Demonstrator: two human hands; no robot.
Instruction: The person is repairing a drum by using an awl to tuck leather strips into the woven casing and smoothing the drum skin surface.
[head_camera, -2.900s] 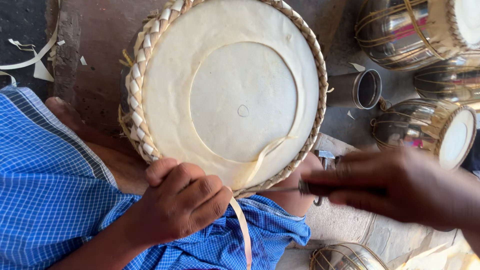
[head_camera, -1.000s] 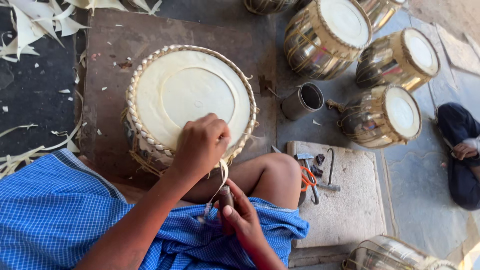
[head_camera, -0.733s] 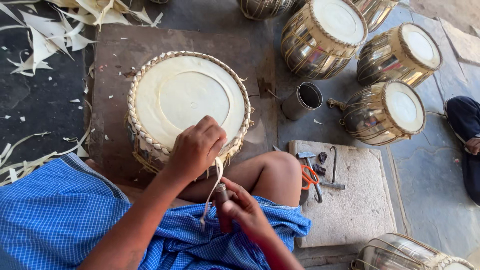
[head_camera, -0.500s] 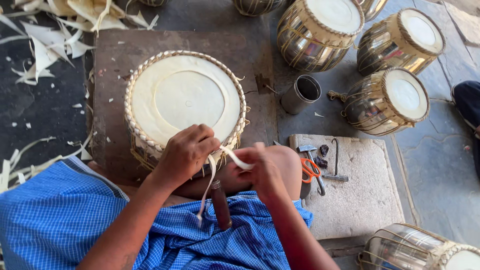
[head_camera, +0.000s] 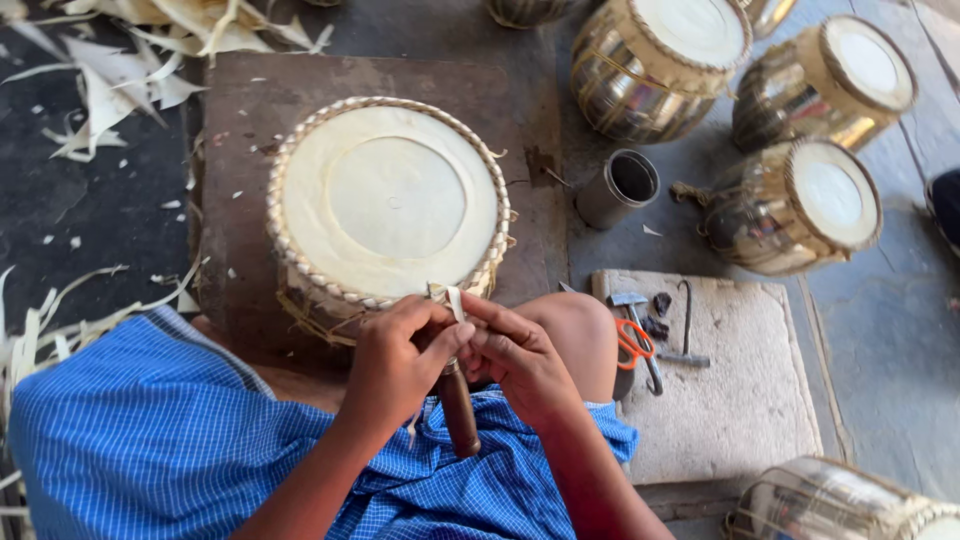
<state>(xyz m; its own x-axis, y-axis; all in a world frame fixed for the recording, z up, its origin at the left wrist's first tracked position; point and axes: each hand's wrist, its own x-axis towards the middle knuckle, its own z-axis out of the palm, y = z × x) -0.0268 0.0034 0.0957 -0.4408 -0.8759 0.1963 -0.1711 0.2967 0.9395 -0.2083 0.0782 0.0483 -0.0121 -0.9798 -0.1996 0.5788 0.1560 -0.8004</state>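
Observation:
A drum (head_camera: 385, 200) with a pale skin head and a braided rim stands on a dark wooden board (head_camera: 240, 120) in front of me. My left hand (head_camera: 400, 358) and my right hand (head_camera: 515, 352) meet at the drum's near rim. Both pinch a pale hide strap (head_camera: 453, 300) that comes up from the rim. A tool with a brown wooden handle (head_camera: 459, 408) hangs down between the two hands over my blue checked cloth; which hand grips it I cannot tell.
Three brass-bodied drums (head_camera: 655, 55) (head_camera: 830, 75) (head_camera: 800, 205) stand at the back right beside a metal cup (head_camera: 620, 188). A stone slab (head_camera: 740, 400) at right carries orange-handled scissors (head_camera: 630, 342), a hammer (head_camera: 640, 330) and a hook tool. Hide scraps (head_camera: 110, 70) litter the left floor. Another drum (head_camera: 830, 500) lies bottom right.
My right hand has come in from the right and joined the left at the near rim. The loose strap, hanging down earlier, is now pulled up short between both hands.

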